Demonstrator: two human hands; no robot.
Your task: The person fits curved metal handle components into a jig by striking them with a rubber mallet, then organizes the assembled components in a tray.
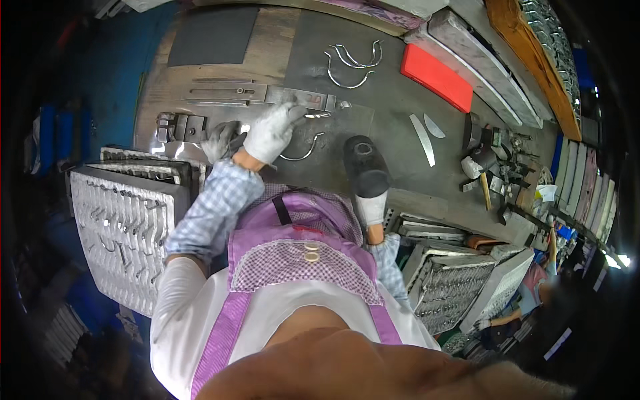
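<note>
My left hand (270,133), in a white glove, reaches over the bench with bent fingers closed at the end of a small shiny metal piece (318,115). That piece lies by the flat slotted metal bar fixture (300,99). Below the fingers a curved metal hook (308,150) rests on the bench. My right hand (371,208), also gloved in white, is closed behind a black mallet-like tool (367,163) with a rounded top; the tool hides most of its fingers. Beside my left wrist sits a crumpled grey thing (220,141), perhaps a glove.
Several curved metal hooks (353,65) lie farther back. A red block (437,77) and two thin blade-like strips (422,140) are to the right, with a hammer (479,170) and metal tools beyond. Trays of metal parts (127,230) stand at both sides; another person works lower right.
</note>
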